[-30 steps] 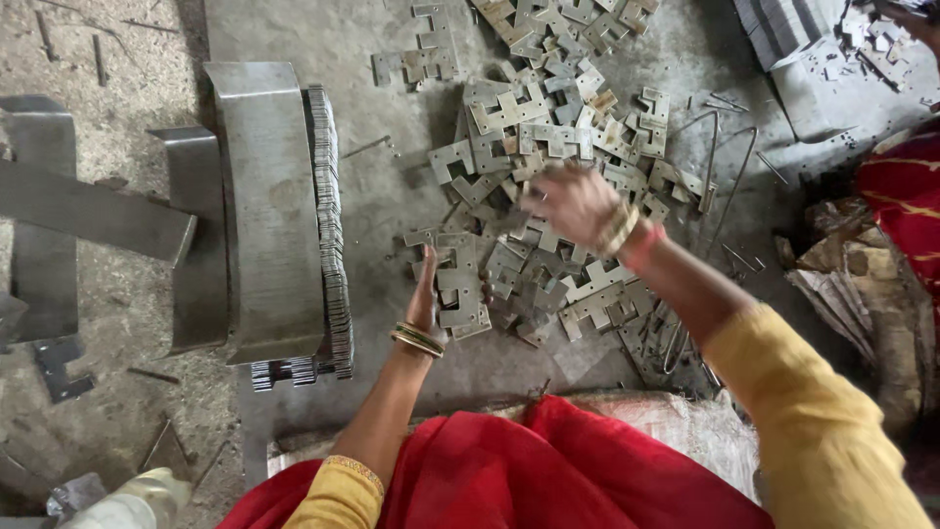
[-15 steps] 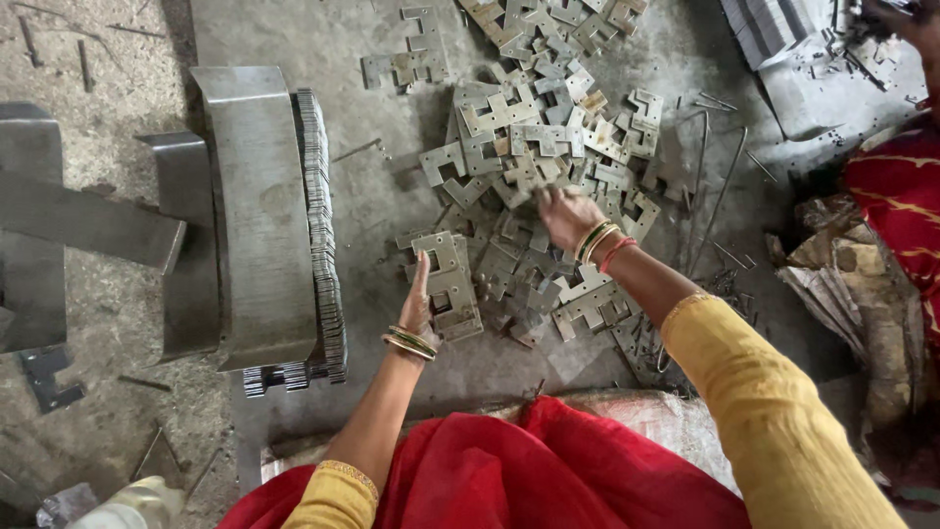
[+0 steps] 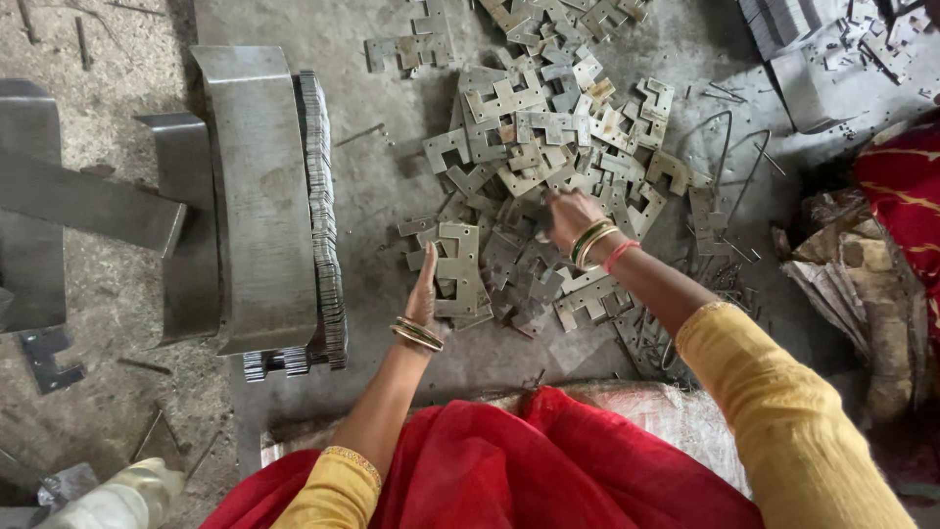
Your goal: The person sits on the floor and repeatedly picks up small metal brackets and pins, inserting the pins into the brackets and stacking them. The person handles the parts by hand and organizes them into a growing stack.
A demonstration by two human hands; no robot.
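Note:
A heap of flat, notched metal plates (image 3: 548,147) is spread over the grey floor ahead of me. My left hand (image 3: 427,286) rests edge-on against a small stack of the plates (image 3: 458,269), steadying its left side. My right hand (image 3: 568,217) reaches down into the loose heap, fingers curled on a plate there; whether it grips the plate is hidden by the hand itself. Both wrists wear bangles, and my sleeves are yellow.
A bent metal channel (image 3: 259,186) stands at the left, with a long row of plates stacked on edge (image 3: 321,206) along its right side. More steel sections (image 3: 69,196) lie further left. Thin wire rods (image 3: 725,147), cloth bundles (image 3: 862,284) and red fabric (image 3: 529,460) surround me.
My right hand has dropped from above the heap down into the plates, closer to the stack. My left hand has stayed against the stack.

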